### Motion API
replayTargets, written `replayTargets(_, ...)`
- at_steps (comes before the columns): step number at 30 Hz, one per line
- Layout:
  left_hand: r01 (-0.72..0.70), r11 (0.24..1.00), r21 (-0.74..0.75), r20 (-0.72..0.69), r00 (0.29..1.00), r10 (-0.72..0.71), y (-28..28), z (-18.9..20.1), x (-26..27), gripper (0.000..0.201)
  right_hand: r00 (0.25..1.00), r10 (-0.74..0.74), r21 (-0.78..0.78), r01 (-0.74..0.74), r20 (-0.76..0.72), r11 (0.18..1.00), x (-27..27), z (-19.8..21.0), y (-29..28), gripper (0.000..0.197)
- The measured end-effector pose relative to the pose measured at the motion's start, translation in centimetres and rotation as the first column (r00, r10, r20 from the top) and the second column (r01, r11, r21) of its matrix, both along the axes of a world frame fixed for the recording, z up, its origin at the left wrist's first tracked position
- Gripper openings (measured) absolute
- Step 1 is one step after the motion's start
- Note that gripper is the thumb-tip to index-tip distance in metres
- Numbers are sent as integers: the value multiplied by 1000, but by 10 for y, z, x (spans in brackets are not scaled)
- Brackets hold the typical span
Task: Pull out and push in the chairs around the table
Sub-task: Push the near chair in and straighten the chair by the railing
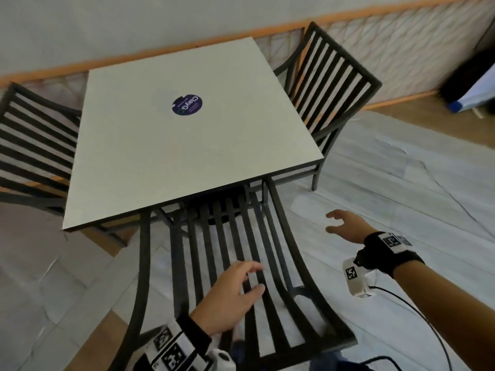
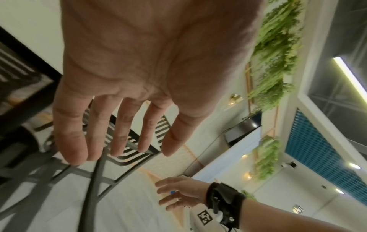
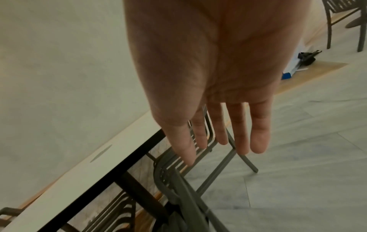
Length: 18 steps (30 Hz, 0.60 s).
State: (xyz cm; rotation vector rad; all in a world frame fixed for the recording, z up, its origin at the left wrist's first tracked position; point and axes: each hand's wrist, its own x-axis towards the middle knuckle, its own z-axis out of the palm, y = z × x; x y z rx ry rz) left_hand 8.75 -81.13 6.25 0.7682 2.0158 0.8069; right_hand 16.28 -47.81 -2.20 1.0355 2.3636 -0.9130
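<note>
Nearest me, the chair (image 1: 241, 263) sits tucked under the tabletop (image 1: 134, 156). Both my left hand (image 1: 227, 298) and right hand (image 1: 345, 226) hover spread, gripping nothing; I'd grip its top rail evenly with 2 hands.

Dim, soft indoor light, wide-angle bending at edges, wrist views motion-blurred, faint shadows, no glare

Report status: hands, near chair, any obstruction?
Left hand open above the near chair back slats, no grip. Right hand open, off to the chair's right, holding nothing. Chair seat tucked under the table. Nothing seen blocking it.
</note>
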Motion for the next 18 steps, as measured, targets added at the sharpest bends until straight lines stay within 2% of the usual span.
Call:
replayTargets(5, 70, 995, 65, -96, 993, -63, 109, 28, 33, 42, 999, 31, 31, -30, -26, 999, 37, 33, 100, 47)
replayTargets(10, 32, 995, 90, -234, 972, -10, 213, 40, 52, 47, 995, 73, 110, -65, -70, 992, 62, 67, 194, 46)
replayTargets(14, 11, 996, 89, -268, 963, 13, 281, 42, 48, 50, 988, 104, 154, -86, -115, 984, 52, 88, 249, 44)
replayTargets(18, -23, 999, 41, -267, 963, 33, 348, 33, 20, 50, 969, 149, 187, -112, -195, 976, 8, 106, 292, 44)
